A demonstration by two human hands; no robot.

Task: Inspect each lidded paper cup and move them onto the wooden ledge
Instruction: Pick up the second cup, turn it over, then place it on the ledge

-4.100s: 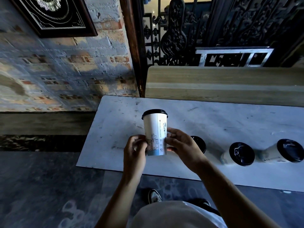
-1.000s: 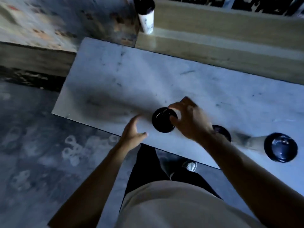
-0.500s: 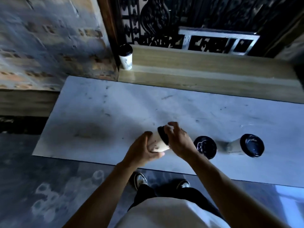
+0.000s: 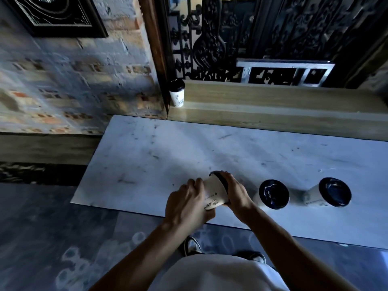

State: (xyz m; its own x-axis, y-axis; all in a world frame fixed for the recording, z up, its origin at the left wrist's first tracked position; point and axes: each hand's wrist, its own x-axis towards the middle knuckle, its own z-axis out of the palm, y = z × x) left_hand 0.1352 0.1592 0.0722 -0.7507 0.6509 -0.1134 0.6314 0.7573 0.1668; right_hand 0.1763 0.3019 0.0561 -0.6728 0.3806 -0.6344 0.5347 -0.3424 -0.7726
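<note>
A whitewashed brick wall [image 4: 69,66] carried a dark framed picture [image 4: 56,15]. Ornate black ironwork [image 4: 210,43] stood behind. The pale marble surface [image 4: 168,148] was scuffed; the floor [image 4: 42,227] was dark patterned stone.

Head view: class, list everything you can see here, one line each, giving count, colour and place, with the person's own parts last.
Held cup: one, white with black lid, tilted, above the table's near edge.
Table cups: two, white with black lids, upright, on the table's right.
Ledge cup: one, white with black lid, at the ledge's left end.
Table: one, white marble, centre.
Ledge: one, light wood, behind the table.
Grille: one, black, above the ledge.
Brick wall: one, whitewashed, left.
Frame: one, black, top left.
Shoes: two, by the floor.
Left hand: grips the held cup's base.
Right hand: grips its lid end.
</note>
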